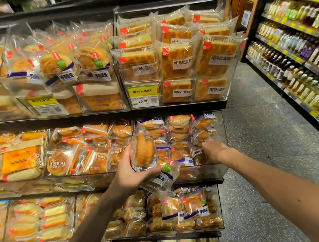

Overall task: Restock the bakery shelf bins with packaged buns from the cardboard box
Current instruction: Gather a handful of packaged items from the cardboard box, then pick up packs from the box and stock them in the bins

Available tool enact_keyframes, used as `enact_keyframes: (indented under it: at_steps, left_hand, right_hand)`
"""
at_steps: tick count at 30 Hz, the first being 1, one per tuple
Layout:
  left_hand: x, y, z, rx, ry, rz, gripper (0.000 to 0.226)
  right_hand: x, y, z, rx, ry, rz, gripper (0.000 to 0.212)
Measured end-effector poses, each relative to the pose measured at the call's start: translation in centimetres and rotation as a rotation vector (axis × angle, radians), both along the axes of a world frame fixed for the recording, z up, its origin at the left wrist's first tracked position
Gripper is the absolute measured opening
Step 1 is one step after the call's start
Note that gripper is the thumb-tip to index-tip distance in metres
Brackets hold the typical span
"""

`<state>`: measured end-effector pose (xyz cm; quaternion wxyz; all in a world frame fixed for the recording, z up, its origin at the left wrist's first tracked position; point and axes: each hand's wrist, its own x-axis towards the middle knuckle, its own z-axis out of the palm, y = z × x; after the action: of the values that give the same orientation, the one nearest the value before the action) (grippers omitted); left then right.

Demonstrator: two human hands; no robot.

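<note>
We look down at a bakery rack of clear plastic bins on black shelves. Our left hand (132, 175) is raised in front of the middle shelf (203, 183), and its grip is closed on two packaged buns. Thumb and fingers curl round an upright bun packet (144, 151), a clear wrapper with one round golden bun. A second bun packet (165, 176), with a red-and-green sticker and a purple-and-white label, hangs tilted beneath it, against the fingertips. Both packets are just in front of the middle right-end bin (221, 134).

Our right hand (213, 150) reaches into that bin, knuckles towards us and fingers bent down among the packets inside. The fingers are hidden behind the back of the hand, so we cannot tell whether its grip has hold of anything. This bin holds round buns in clear wrappers with the same purple-and-white labels, piled in loose rows towards the back.

The neighbouring bin (73, 182) to the left holds round buns in orange-striped wrappers. On the shelf above, the top right-end bin (230, 75) is packed with square yellow-brown cake slabs standing in rows, and a 19.90 price tag (145, 101) sits at its front left corner. On the shelf below our hands, the lower bin (219, 203) holds more purple-labelled buns. Across the speckled floor (253, 131), a rack of bottles (294, 49) lines the right side.
</note>
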<state>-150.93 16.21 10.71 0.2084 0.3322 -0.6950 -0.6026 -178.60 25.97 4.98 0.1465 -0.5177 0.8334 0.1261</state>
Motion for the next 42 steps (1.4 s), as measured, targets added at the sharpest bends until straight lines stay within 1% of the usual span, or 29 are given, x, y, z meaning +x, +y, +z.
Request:
enact_keyframes:
  at_steps: [2, 4, 5, 7, 8, 9, 11, 12, 13, 14, 15, 16, 17, 18, 20, 22, 24, 26, 27, 29, 32, 33, 34, 35, 36, 37, 39, 40, 42]
  left_hand:
    - [-0.1, -0.2, -0.2, 0.017, -0.012, 0.023, 0.103]
    - [0.0, -0.3, -0.1, 0.034, -0.014, 0.021, 0.111]
    - [0.0, -0.3, 0.0, 0.042, -0.014, 0.025, 0.111]
    - [0.0, -0.3, 0.2, 0.056, -0.007, 0.042, 0.104]
    - [0.0, -0.3, 0.2, 0.07, 0.003, 0.053, 0.106]
    - [0.1, -0.4, 0.3, 0.09, 0.013, 0.063, 0.112]
    - [0.2, -0.6, 0.3, 0.152, 0.051, 0.07, 0.126]
    - [0.1, -0.5, 0.4, 0.186, 0.064, 0.07, 0.127]
    - [0.0, -0.5, 0.4, 0.217, 0.079, 0.067, 0.12]
    - [-0.2, -0.5, 0.4, 0.236, 0.092, 0.066, 0.109]
    - [-0.5, -0.3, 0.4, 0.25, 0.103, 0.06, 0.097]
    - [-0.8, -0.2, 0.3, 0.26, 0.109, 0.052, 0.09]
    - [-1.2, 0.0, 0.3, 0.257, 0.112, 0.036, 0.088]
    - [-1.5, 0.1, 0.2, 0.244, 0.117, 0.025, 0.087]
    - [-2.1, 0.3, 0.2, 0.228, 0.126, 0.015, 0.084]
    - [-2.3, 0.2, 0.4, 0.303, 0.143, 0.03, 0.078]
    - [-2.2, -0.6, 0.8, 0.323, 0.131, 0.038, 0.078]
    - [-1.8, -1.3, 1.8, 0.237, 0.076, 0.028, 0.074]
    - [-1.5, -1.7, 2.3, 0.188, 0.039, 0.027, 0.068]
    - [-1.1, -2.3, 3.2, 0.113, -0.054, 0.031, 0.054]
    - [-1.0, -3.4, 3.6, -0.089, -0.247, 0.03, 0.064]
    - [-1.1, -3.7, 3.7, -0.133, -0.269, 0.043, 0.065]
    - [-1.2, -3.9, 3.8, -0.138, -0.261, 0.05, 0.065]
    - [-1.4, -4.0, 3.9, -0.073, -0.226, 0.047, 0.066]
    - [-1.7, -4.0, 3.9, 0.055, -0.161, 0.03, 0.067]
    - [-2.0, -4.2, 3.6, 0.225, -0.072, 0.006, 0.065]
    - [-2.3, -4.2, 3.2, 0.525, 0.056, -0.004, 0.049]
    - [-2.4, -4.2, 3.0, 0.615, 0.065, 0.004, 0.04]
    - [-2.8, -4.1, 2.6, 0.684, 0.042, -0.016, 0.029]
  right_hand:
    - [-0.2, -0.1, 0.3, 0.054, -0.071, -0.031, 0.007]
    - [-0.2, -0.3, 1.1, 0.151, -0.151, -0.064, 0.01]
    - [-0.1, -0.4, 1.4, 0.201, -0.171, -0.065, 0.01]
    - [0.1, -0.4, 1.6, 0.271, -0.179, -0.081, 0.021]
    - [0.2, -0.3, 1.8, 0.283, -0.183, -0.088, 0.025]
    - [0.4, -0.1, 2.4, 0.269, -0.185, -0.087, 0.029]
    - [1.1, 0.1, 3.9, 0.084, -0.235, -0.078, 0.026]
    - [1.7, 0.3, 4.9, -0.067, -0.311, -0.084, 0.027]
    - [2.6, 0.5, 6.3, -0.214, -0.436, -0.101, 0.039]
    - [3.8, 0.8, 7.7, -0.299, -0.633, -0.152, 0.054]
    - [5.2, 1.1, 9.0, -0.309, -0.876, -0.215, 0.067]
    - [6.3, 1.3, 9.8, -0.283, -1.082, -0.259, 0.073]
    - [7.2, 1.5, 10.2, -0.249, -1.202, -0.286, 0.072]
    - [7.8, 1.6, 10.3, -0.233, -1.237, -0.297, 0.069]
    - [8.3, 1.6, 9.7, -0.274, -1.214, -0.322, 0.06]
    - [8.1, 1.7, 9.2, -0.35, -1.23, -0.387, 0.05]
    - [7.1, 1.9, 8.4, -0.433, -1.272, -0.445, 0.051]
    - [5.7, 2.4, 7.8, -0.483, -1.27, -0.499, 0.06]
    - [5.0, 2.6, 7.7, -0.504, -1.277, -0.529, 0.063]
    - [3.7, 3.2, 7.8, -0.545, -1.29, -0.601, 0.059]
    - [2.7, 3.6, 8.0, -0.573, -1.259, -0.645, 0.053]
    - [2.5, 3.6, 8.0, -0.578, -1.246, -0.649, 0.053]
    - [2.3, 3.5, 7.8, -0.583, -1.233, -0.65, 0.054]
    - [2.1, 3.4, 7.6, -0.586, -1.215, -0.651, 0.055]
    - [2.1, 3.3, 7.5, -0.587, -1.194, -0.644, 0.056]
    - [2.2, 3.2, 7.4, -0.59, -1.17, -0.636, 0.057]
    - [2.2, 3.2, 7.3, -0.594, -1.13, -0.615, 0.058]
    - [2.2, 3.1, 7.2, -0.589, -1.118, -0.6, 0.058]
    - [2.1, 3.2, 7.0, -0.586, -1.105, -0.586, 0.058]
